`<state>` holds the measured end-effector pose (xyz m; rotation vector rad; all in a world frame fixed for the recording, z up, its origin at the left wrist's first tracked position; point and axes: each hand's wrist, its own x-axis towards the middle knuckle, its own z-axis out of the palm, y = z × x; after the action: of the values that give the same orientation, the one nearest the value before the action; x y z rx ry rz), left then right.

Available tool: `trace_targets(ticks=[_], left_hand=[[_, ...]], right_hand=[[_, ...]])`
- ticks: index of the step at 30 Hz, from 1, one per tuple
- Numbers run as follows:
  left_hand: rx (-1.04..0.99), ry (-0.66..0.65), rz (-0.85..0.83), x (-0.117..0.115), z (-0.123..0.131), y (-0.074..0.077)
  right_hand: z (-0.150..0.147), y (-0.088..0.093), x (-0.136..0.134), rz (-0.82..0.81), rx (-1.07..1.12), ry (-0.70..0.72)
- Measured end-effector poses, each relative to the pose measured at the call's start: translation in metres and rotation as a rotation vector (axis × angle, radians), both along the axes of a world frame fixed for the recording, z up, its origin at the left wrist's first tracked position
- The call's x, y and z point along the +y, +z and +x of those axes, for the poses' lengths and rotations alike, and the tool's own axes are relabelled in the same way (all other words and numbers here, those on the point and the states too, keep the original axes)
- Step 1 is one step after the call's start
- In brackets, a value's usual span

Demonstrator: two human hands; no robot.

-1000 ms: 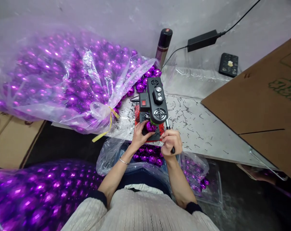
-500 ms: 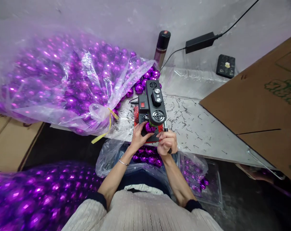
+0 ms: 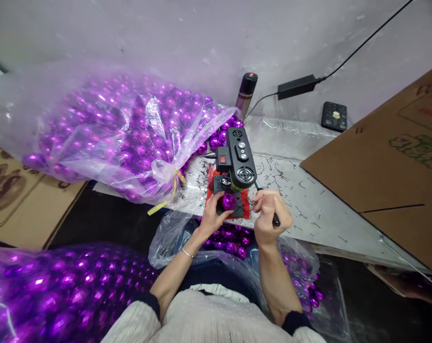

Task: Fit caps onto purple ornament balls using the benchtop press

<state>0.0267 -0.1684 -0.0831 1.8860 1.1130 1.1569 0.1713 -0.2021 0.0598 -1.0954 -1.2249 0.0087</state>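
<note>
On the littered surface (image 3: 308, 200), your left grip (image 3: 212, 215) pinches a purple bauble (image 3: 229, 201); your right grip (image 3: 270, 215) seemingly clasps the lever (image 3: 276, 220) of the black machine (image 3: 240, 159).

Cut off right: cardboard sheet (image 3: 390, 176). Cut off near left: bag of balls (image 3: 58, 295). Partly hidden: lever handle (image 3: 275, 220) in right hand (image 3: 268, 213), purple ball (image 3: 229, 201) under left hand (image 3: 212, 216).

No words or numbers could be read. The cardboard sheet (image 3: 373, 171) on the right carried a green printed mark (image 3: 416, 145) and fainter red print (image 3: 425, 112), both too blurred to make out. The cardboard box (image 3: 40, 209) on the left showed brown printed shapes (image 3: 3, 188), also illegible. The machine (image 3: 241, 159) bore a red switch (image 3: 222, 159) whose marking was too small to tell.
</note>
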Motion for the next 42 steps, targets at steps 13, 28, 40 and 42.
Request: trace_targets(ticks=[13,28,40,42], left_hand=[[0.431,0.383,0.043,0.131,-0.059,0.058],[0.145,0.235,-0.157,0.144,-0.071,0.081],[-0.661,-0.116,-0.886,0.018,-0.041,0.041],[-0.68,-0.088,-0.897,0.013,-0.035,0.039]], right_hand=[[-0.002,-0.014,-0.003,0.049,-0.051,0.01],[-0.001,-0.012,-0.004,0.042,-0.081,0.031],[0.001,-0.005,-0.003,0.023,-0.074,0.017],[0.001,-0.004,-0.003,0.018,-0.081,0.015]])
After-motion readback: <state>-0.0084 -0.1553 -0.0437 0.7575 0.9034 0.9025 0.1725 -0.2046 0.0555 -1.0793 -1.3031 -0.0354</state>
